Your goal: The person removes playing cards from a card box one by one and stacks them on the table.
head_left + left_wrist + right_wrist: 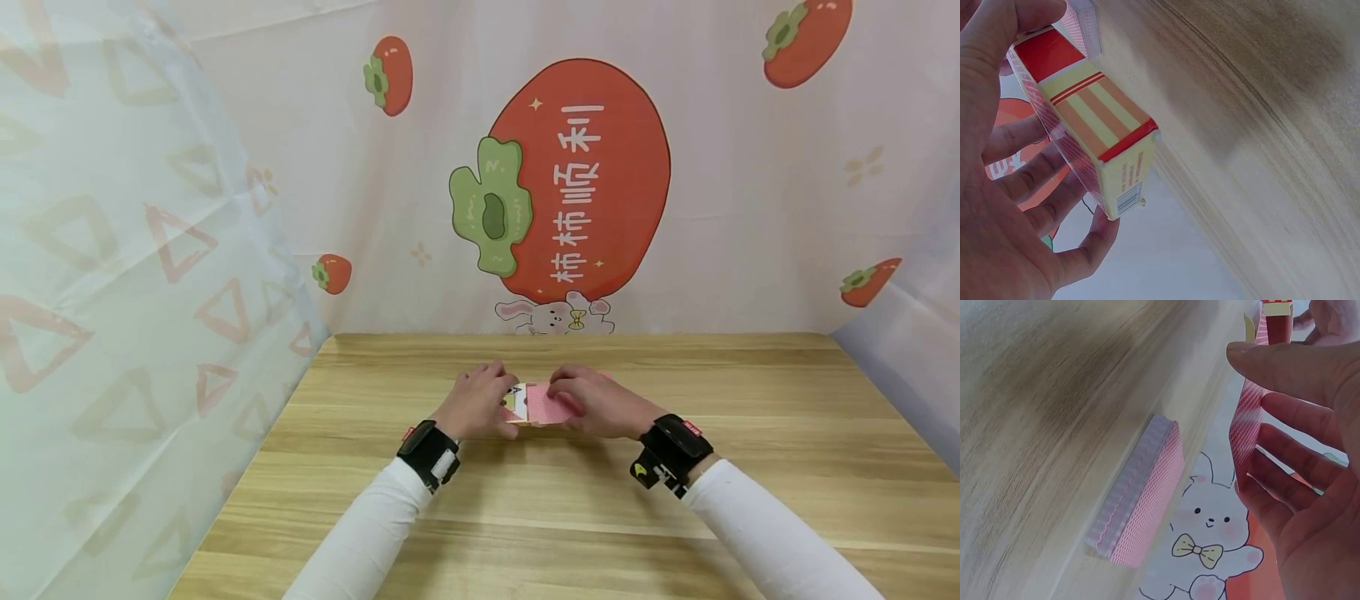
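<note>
My left hand (474, 402) grips a playing-card box (1094, 106) with striped cream, orange and red sides, its thumb on one edge and fingers along the patterned face. A barcode shows on its near end. My right hand (603, 404) holds thin, pink-patterned playing cards (1247, 428) between thumb and fingers, against the box's other end; how many cannot be told. A small cream flap (1249, 328) stands out beside the right thumb. On the table, close to the right hand, lies a stack of pink-backed cards (1147, 494), mostly hidden by that hand in the head view.
The wooden table (525, 517) extends around both hands. Behind its far edge hangs a pale curtain (720, 208) printed with persimmons and a rabbit. Another pale cloth (135, 292) hangs along the left side.
</note>
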A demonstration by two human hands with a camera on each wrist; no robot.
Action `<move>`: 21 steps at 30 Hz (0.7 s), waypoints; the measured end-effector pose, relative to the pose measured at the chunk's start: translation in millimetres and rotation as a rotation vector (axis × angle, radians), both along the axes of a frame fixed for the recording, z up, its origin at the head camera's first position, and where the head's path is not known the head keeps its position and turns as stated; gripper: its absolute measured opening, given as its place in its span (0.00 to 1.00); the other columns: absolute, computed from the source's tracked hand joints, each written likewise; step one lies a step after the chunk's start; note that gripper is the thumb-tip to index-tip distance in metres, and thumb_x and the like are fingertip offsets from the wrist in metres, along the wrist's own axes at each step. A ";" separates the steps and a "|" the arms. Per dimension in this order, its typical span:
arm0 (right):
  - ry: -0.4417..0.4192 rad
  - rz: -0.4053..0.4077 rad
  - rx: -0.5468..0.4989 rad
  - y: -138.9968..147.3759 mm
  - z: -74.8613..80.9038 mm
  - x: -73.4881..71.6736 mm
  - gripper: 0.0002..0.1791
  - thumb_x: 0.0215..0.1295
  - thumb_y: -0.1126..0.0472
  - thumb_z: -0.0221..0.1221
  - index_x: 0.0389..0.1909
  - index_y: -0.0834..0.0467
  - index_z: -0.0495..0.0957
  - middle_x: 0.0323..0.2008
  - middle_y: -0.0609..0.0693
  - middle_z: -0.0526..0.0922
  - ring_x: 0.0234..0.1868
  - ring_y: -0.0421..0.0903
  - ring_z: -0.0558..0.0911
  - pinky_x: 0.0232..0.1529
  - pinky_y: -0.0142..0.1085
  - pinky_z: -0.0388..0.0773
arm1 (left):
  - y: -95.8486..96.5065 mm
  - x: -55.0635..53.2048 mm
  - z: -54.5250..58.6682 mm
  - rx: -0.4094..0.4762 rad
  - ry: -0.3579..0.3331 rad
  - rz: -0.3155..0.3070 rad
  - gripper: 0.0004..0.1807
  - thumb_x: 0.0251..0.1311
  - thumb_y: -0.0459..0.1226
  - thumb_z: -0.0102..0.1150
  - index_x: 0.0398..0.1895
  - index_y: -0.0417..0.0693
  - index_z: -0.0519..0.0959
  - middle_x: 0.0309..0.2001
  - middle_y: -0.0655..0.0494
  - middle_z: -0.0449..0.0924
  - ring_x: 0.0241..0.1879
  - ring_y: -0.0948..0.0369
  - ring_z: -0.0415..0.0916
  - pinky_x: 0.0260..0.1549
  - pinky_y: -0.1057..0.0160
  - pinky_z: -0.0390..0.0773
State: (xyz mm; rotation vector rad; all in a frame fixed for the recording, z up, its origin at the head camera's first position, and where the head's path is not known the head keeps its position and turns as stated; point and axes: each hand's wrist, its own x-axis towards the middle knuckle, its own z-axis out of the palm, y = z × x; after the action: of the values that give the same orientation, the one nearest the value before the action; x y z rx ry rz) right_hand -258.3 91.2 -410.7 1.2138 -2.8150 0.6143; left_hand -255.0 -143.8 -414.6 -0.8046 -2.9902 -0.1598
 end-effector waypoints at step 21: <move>-0.052 -0.042 -0.081 26.4 -0.2 -12.6 0.18 0.47 0.59 0.68 0.42 0.53 0.78 0.51 0.48 0.72 0.52 0.47 0.71 0.51 0.39 0.68 | -8.3 0.5 -2.0 -0.007 -0.016 0.016 0.39 0.36 0.58 0.69 0.55 0.52 0.73 0.49 0.57 0.68 0.50 0.57 0.65 0.46 0.46 0.66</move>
State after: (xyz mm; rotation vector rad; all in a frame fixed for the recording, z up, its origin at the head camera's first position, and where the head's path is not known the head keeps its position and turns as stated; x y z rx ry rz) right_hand -270.9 117.6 -410.8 1.1383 -2.8190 0.7604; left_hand -254.5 -152.1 -416.6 -0.7842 -3.0129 -0.1564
